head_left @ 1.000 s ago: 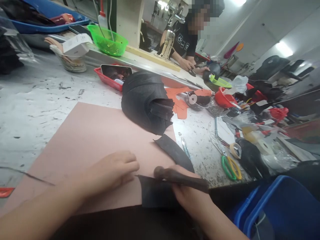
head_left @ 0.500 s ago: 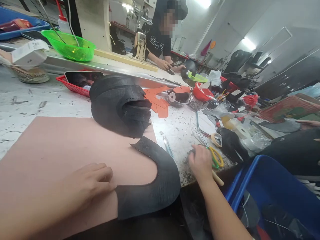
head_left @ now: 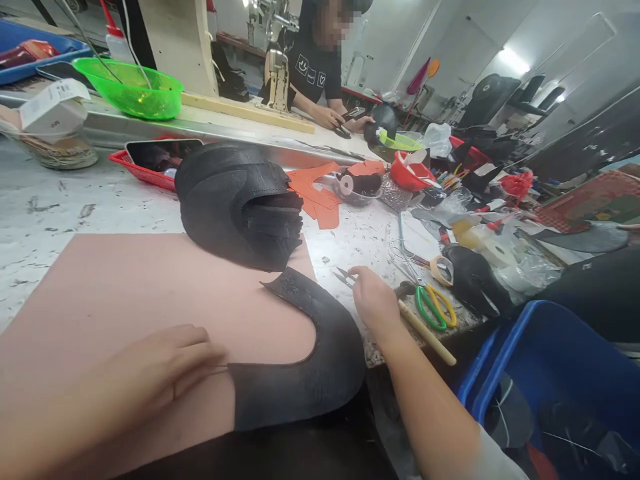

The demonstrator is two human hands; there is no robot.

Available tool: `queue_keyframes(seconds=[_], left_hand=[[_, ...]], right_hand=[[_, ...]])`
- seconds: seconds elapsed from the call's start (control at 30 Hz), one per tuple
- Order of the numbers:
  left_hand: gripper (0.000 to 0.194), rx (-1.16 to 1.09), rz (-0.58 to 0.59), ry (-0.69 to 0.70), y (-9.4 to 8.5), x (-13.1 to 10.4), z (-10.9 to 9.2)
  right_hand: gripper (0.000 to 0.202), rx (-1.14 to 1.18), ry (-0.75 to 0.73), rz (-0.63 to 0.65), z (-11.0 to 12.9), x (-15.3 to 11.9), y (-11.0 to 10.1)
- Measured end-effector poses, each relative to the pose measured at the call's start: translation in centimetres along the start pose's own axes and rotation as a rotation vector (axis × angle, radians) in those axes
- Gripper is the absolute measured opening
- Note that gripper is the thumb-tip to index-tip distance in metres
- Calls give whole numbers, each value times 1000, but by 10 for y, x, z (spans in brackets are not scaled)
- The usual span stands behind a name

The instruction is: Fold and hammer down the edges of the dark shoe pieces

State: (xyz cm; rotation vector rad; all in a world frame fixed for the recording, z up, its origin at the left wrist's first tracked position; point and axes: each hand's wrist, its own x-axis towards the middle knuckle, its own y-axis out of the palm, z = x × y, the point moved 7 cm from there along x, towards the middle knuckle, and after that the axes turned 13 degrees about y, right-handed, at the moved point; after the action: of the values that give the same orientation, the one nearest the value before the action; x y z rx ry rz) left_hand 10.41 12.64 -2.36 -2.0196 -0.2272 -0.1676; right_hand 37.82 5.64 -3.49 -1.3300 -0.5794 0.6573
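A curved black shoe-upper piece lies on the pink board, its end hanging near the front edge. My left hand rests on the board beside the piece's lower left corner, fingers curled together; a thin line, possibly a thread, runs from the fingertips to that corner. Closed around small thread snips, my right hand is right of the black piece, with the metal blades pointing left out of the fingers. A stack of black upper pieces stands at the board's back edge.
Right of my right hand lie a hammer and green-and-yellow-handled scissors. A blue bin stands at the right. Behind are orange pieces, a red tray and a green bowl. A person works across the table.
My right hand has moved left from the hammer and taken hold of the snips. The left hand stays nearly in place, its fingers drawn closer together.
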Motion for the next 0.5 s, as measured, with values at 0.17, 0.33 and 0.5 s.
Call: queue_keyframes(seconds=[0.17,0.33,0.5], left_hand=[[26,-102,66,-143,12,-13,10],[28,-97,34,-171,14,-16,8],[26,-116,-4,-155,14,-15,5]], right_hand=[[22,81,-321,259,64,-77,-3],[19,-76,-658,250,117,-129,8],[21,-139,-767,112,136,-133,15]])
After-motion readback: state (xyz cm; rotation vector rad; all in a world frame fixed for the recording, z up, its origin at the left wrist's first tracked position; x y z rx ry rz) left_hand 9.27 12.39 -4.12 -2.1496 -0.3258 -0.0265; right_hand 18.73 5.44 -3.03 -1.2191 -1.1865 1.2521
